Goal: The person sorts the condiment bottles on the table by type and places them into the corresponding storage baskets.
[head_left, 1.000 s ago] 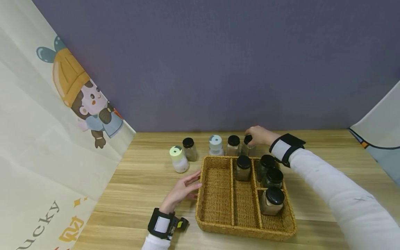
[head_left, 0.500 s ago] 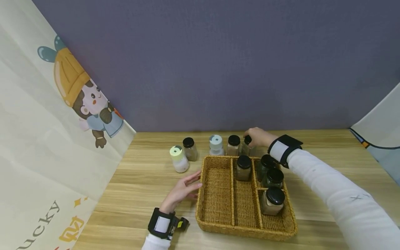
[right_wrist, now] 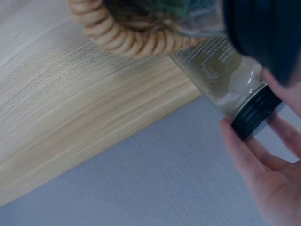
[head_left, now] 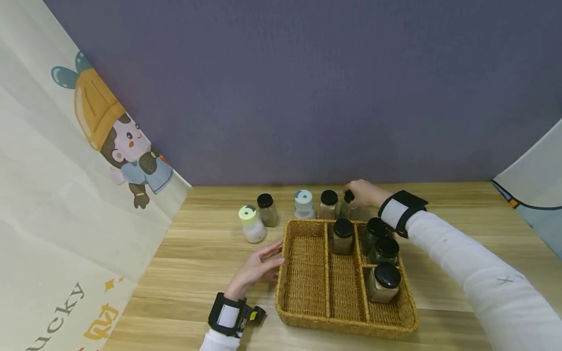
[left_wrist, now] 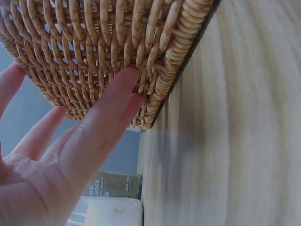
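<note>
Black-lidded jar (head_left: 345, 211) sits at 12 o'clock from the woven basket (head_left: 305, 278), just outside it, and my right hand (head_left: 363, 193) is clamped on its lid (right_wrist: 256, 111). My left hand (head_left: 255, 267), fingers extended and apart, touches the basket at 9 o'clock. Another jar (head_left: 328, 209) stands near, towards 9.

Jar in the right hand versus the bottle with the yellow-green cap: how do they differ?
The jar has a black lid; the bottle has a yellow-green cap. The jar's body is clear, while the bottle's looks whitish. The right hand grips the jar by its lid, but neither hand touches the bottle. Both are outside the wicker basket.
</note>
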Demonstrator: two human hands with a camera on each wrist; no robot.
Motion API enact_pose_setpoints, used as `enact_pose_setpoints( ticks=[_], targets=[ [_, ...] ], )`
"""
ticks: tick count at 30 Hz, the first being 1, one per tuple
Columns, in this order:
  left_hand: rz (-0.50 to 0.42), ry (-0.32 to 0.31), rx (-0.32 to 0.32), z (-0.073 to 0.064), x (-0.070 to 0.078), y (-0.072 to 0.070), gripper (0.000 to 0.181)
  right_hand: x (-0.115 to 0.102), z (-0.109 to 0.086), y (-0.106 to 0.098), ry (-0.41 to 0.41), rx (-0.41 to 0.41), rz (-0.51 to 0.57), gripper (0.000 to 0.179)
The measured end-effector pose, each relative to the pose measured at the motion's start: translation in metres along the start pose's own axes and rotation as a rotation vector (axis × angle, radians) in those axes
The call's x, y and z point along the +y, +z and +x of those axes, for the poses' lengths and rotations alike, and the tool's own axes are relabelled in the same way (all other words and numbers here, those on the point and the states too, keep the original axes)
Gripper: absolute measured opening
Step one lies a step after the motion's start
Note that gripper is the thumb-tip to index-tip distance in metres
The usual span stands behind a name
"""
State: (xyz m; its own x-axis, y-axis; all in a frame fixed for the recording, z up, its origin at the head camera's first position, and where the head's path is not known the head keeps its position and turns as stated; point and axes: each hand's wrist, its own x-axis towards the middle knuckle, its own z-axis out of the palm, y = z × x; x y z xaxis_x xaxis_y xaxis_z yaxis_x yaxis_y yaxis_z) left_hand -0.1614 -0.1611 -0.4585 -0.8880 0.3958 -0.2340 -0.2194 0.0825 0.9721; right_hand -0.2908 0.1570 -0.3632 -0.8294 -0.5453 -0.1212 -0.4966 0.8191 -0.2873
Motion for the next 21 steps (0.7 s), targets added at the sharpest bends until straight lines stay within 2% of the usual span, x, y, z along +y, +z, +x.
enact_pose_setpoints(
  ticks=[14,18,21],
  targets=[
    [0.002,0.018,0.0,-0.002,0.0,-0.002,0.064,-0.007,-0.006,-0.017,0.013,0.031,0.025,0.041],
    [0.001,0.013,0.001,-0.001,0.0,-0.002,0.064,-0.008,-0.01,-0.025,0.031,0.034,0.041,0.041],
    [0.013,0.014,-0.008,-0.006,-0.005,-0.004,0.063,-0.014,-0.019,-0.022,0.046,0.05,0.051,0.041]
  ],
)
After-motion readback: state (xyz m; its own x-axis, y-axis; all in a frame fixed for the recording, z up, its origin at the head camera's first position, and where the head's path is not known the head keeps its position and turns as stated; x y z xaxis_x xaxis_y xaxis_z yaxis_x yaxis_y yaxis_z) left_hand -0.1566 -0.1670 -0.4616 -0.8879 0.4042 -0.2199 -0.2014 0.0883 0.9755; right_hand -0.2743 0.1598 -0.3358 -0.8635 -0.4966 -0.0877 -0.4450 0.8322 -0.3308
